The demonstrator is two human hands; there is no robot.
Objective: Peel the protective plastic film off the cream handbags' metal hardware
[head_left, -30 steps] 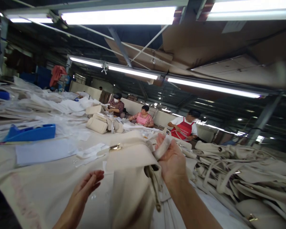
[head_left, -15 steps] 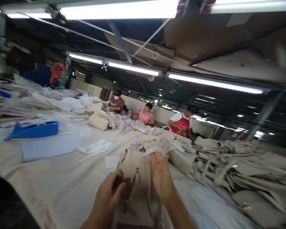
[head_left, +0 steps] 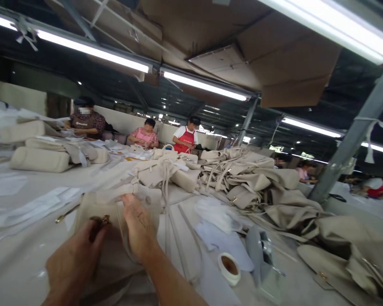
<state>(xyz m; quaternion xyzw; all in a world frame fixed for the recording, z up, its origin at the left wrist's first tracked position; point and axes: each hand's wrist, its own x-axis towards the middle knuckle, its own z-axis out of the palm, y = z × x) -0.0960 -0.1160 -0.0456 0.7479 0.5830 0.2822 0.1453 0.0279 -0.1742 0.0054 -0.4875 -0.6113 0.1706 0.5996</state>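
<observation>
A beige handbag (head_left: 115,250) with brass fittings lies in front of me, tilted on the cloth-covered table. My left hand (head_left: 75,259) is closed, thumb and fingers pinched at the brass zipper pull (head_left: 106,219) on the bag's face; the fingertips are partly hidden. Across the bag's upper right side lies my right hand (head_left: 141,229), gripping it beside a thin strap, fingers partly out of sight. Another brass-tipped pull (head_left: 61,219) sticks out at the bag's left side.
Beige bags (head_left: 239,170) and straps are heaped to the right; more bags (head_left: 40,159) lie at left. A tape roll (head_left: 229,268), a grey tape dispenser (head_left: 263,250) and white sheets (head_left: 225,242) lie right of me. Co-workers sit beyond, one in a red apron (head_left: 185,140).
My view has swung right, bringing the tape roll and dispenser into sight. The bag has tipped. My left fingers have closed at the zipper pull, and my flat right hand has turned to grip the bag.
</observation>
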